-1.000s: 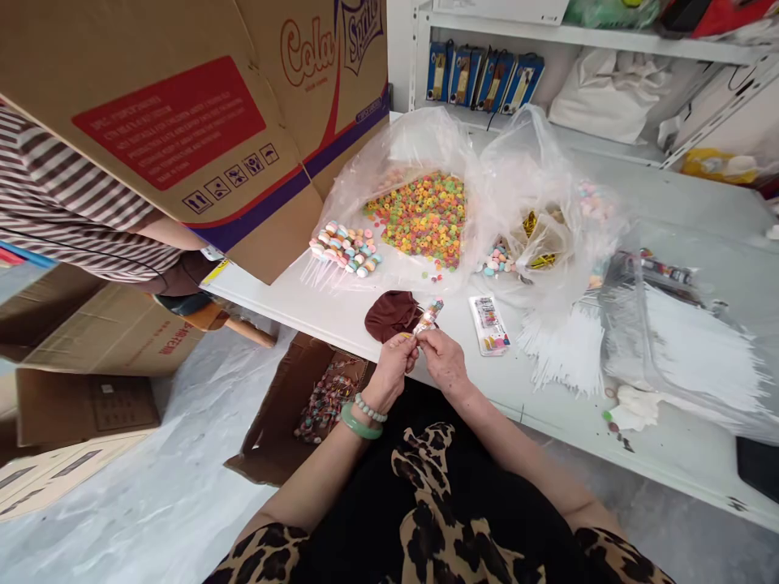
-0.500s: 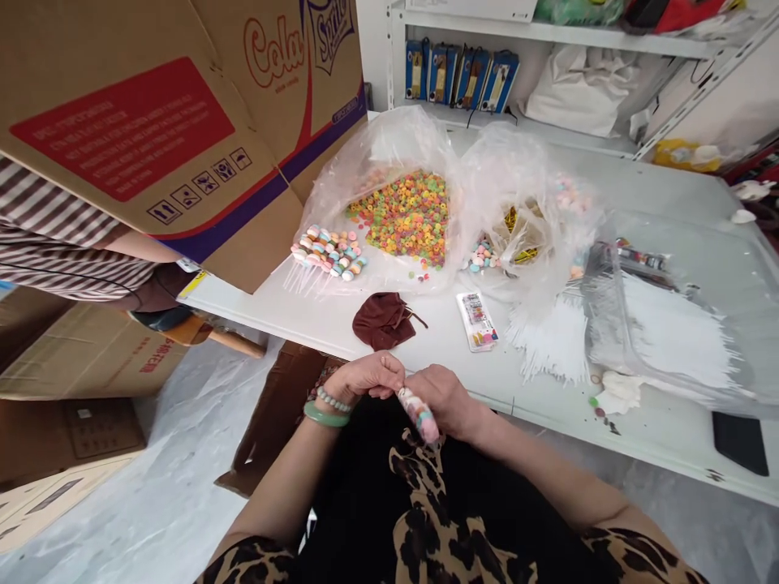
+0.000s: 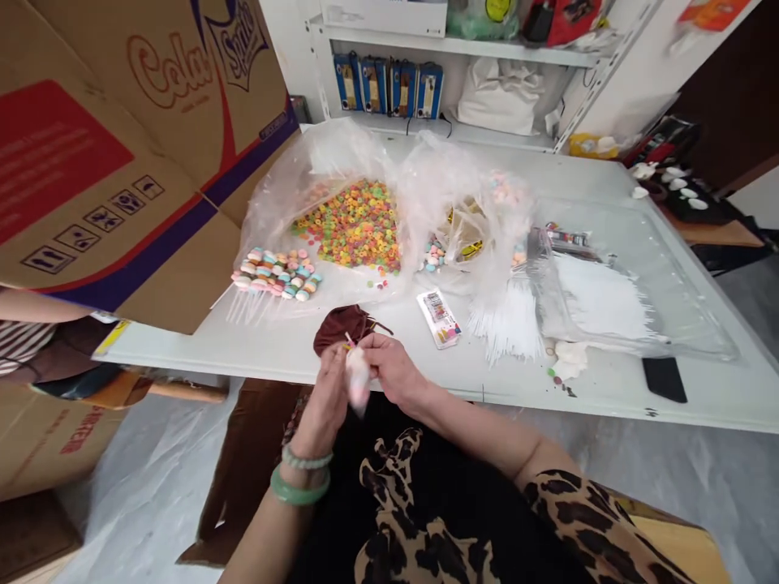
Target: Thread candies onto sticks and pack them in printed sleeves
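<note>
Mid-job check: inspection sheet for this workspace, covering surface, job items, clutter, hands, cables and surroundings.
Surface: white table; small bits near its front edge, right side.
Job's things: pale pink-white packet, blurred; skewered candies, left side of table.
Clutter: brown cloth beyond the packet; plastic bags; white sticks.
Hands: left hand and right hand closed on the packet's far end.
Cables: thin dark cords by the blue boxes.
Surroundings: cardboard box, left; shelving behind; another person's arm, far left.

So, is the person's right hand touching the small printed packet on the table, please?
Apart. The head view shows a strip of bare white table between the right hand and the small printed packet.
</note>
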Action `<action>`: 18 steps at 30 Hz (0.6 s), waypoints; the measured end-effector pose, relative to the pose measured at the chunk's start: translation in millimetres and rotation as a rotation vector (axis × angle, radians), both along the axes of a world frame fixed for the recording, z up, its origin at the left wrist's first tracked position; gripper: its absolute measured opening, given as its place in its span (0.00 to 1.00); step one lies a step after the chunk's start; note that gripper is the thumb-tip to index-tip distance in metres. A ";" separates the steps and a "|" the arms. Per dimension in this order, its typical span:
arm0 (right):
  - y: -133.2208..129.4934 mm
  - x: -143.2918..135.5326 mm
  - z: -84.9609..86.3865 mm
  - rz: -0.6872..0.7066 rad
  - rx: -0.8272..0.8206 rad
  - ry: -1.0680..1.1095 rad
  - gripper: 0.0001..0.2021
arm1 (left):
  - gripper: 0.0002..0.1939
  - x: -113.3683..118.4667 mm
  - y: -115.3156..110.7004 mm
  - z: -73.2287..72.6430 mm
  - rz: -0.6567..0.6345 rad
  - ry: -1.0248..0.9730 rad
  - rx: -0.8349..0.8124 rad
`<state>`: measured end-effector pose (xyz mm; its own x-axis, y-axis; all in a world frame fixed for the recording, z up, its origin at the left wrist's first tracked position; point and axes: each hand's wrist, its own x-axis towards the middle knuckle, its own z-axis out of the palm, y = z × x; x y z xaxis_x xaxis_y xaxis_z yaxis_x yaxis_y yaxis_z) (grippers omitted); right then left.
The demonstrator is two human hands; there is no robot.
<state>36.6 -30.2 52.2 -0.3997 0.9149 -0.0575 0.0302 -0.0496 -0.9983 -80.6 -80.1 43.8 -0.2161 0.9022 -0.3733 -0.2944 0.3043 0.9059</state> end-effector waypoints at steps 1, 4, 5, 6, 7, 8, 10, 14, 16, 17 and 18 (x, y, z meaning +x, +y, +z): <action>-2.9 3.8 -2.8 -0.008 0.063 -0.031 0.11 | 0.21 -3.7 1.8 -6.3 -0.120 -0.170 -0.124; -10.6 17.5 -13.9 0.093 0.120 -0.124 0.10 | 0.29 -14.6 1.6 -22.0 -0.448 -0.394 -0.385; -12.2 20.8 -18.3 0.128 0.077 -0.133 0.10 | 0.29 -17.8 0.2 -25.6 -0.503 -0.386 -0.379; -13.2 23.3 -22.8 0.147 0.036 -0.143 0.10 | 0.28 -20.8 -1.3 -27.7 -0.539 -0.349 -0.334; -13.7 25.1 -27.2 0.160 -0.028 -0.145 0.09 | 0.27 -23.7 -2.8 -28.2 -0.572 -0.284 -0.273; -13.7 26.6 -31.3 0.181 -0.129 -0.131 0.09 | 0.25 -26.7 -4.1 -26.9 -0.605 -0.190 -0.205; -13.1 29.7 -38.7 0.281 -0.421 -0.066 0.07 | 0.21 -32.7 -6.1 -19.6 -0.673 0.063 -0.080; -17.2 28.9 -52.1 0.507 -0.869 0.053 0.07 | 0.16 -43.6 -12.3 -1.5 -0.772 0.567 0.097; -23.8 19.3 -57.8 0.555 -0.696 -0.121 0.04 | 0.12 -50.4 -18.6 -1.3 -0.812 0.732 0.091; -26.9 12.8 -59.6 0.553 -0.524 -0.262 0.02 | 0.11 -55.4 -23.0 -4.6 -0.831 0.798 0.047; -29.0 6.5 -60.5 0.530 -0.321 -0.413 0.03 | 0.10 -62.0 -28.4 -10.0 -0.837 0.855 -0.026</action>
<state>43.2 -59.2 -8.3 -0.6707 0.5182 -0.5306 0.5009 -0.2111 -0.8393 -142.6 -108.5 33.9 0.2474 0.8758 -0.4145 0.6988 0.1350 0.7025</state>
